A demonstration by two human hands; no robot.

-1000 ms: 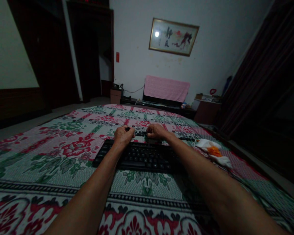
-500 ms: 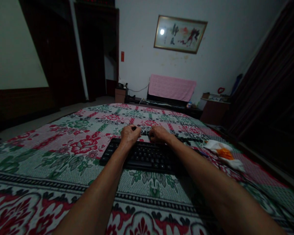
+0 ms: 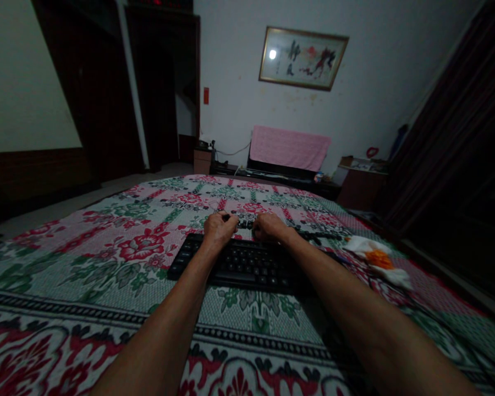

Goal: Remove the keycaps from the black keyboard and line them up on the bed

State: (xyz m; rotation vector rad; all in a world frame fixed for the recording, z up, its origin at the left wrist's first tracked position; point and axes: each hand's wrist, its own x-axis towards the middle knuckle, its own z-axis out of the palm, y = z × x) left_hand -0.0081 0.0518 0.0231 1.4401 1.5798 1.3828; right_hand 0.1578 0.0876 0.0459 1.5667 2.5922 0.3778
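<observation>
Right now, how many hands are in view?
2: the left hand and, to its right, the right hand, both near the far edge of the keyboard. I see no others.

A black keyboard (image 3: 247, 267) lies flat, small dark pieces (image 3: 245, 224) just beyond its far edge.

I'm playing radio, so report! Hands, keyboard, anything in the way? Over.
Left hand pinching a small dark thing. Right hand by small black pieces, grip hidden. Keyboard lying flat, forearms partly covering it.
</observation>
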